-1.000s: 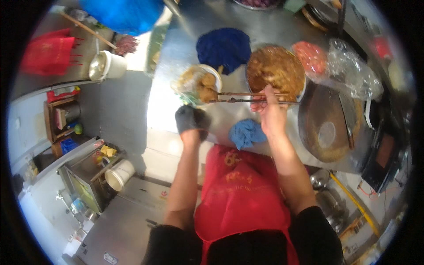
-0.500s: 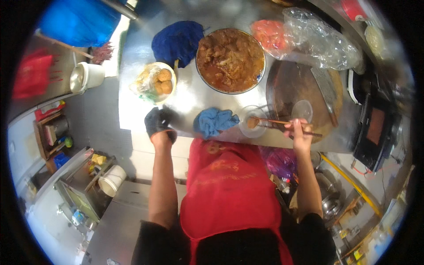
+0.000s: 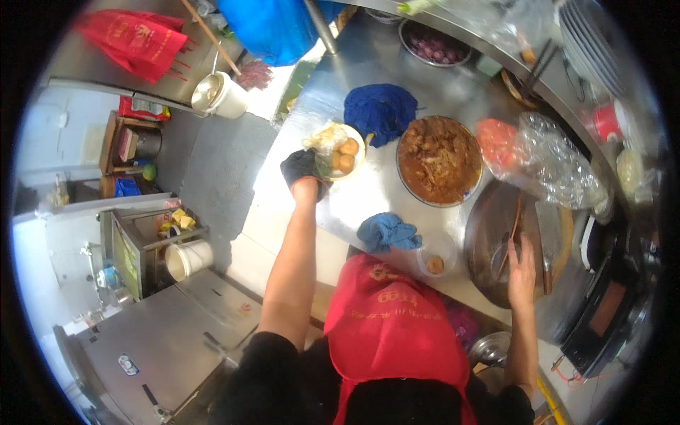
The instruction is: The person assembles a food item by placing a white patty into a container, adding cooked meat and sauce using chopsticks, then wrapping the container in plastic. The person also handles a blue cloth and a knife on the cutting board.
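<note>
My left hand (image 3: 300, 167), in a black glove, is at the left edge of a pale bowl (image 3: 363, 145) holding several round brown balls (image 3: 346, 156) and a crumpled plastic bag (image 3: 329, 137). Its fingertips are hidden at the rim, so their grip is unclear. Over the round chopping board (image 3: 489, 212), my bare right hand (image 3: 522, 273) has its fingers stretched out beside wooden chopsticks (image 3: 518, 212). A cleaver's handle (image 3: 547, 276) lies just right of that hand. One brown ball (image 3: 435, 265) sits in a clear plastic cup (image 3: 425, 248) near the counter's front edge.
A large round pan of brown stew (image 3: 439, 159) stands mid-counter, with a navy cloth (image 3: 381, 113) to its left. Nearer lies a light-blue cloth (image 3: 387, 232). Plastic bags (image 3: 556, 159) cover the right side. A bowl of purplish pieces (image 3: 435, 46) is at the back.
The view has turned. My left hand has moved forward to the bowl. The brown ball has left the chopsticks and rests in the cup; my right hand has moved over the board, its fingers extended.
</note>
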`<control>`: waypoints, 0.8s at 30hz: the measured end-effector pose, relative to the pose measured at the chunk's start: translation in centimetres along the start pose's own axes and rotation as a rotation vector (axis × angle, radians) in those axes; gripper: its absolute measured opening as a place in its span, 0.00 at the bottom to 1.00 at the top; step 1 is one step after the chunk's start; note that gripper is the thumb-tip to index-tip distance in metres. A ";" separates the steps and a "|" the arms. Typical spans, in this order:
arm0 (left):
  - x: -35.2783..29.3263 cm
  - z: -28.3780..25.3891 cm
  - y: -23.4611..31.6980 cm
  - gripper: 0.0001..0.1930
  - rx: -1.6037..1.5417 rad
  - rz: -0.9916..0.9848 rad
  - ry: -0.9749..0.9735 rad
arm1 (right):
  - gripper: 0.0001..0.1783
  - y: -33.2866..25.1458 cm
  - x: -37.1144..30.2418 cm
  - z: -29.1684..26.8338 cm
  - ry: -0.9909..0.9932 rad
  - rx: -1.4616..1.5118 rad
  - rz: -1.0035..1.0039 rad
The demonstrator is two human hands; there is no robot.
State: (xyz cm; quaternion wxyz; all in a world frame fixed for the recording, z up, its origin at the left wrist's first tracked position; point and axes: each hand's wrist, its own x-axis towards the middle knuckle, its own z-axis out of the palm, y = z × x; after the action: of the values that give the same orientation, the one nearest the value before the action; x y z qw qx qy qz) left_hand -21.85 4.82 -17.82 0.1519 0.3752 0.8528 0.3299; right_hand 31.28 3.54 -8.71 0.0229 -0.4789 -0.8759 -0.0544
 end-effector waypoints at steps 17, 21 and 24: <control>-6.3 2.6 -1.5 0.16 0.033 0.336 -0.348 | 0.19 -28.3 26.7 15.9 -0.315 1.024 0.423; -4.6 1.8 -1.8 0.16 -0.002 0.251 -0.351 | 0.16 -29.1 28.5 15.0 -0.235 1.033 0.314; -3.5 0.3 -2.7 0.15 -0.032 0.281 -0.222 | 0.14 -30.3 32.0 14.2 -0.262 1.108 0.341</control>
State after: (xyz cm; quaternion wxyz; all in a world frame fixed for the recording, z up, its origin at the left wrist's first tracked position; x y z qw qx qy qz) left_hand -20.77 1.04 -19.85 0.2035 0.5222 0.7648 0.3179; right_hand -11.32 15.79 -22.10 0.1696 -0.5323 -0.6799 0.4749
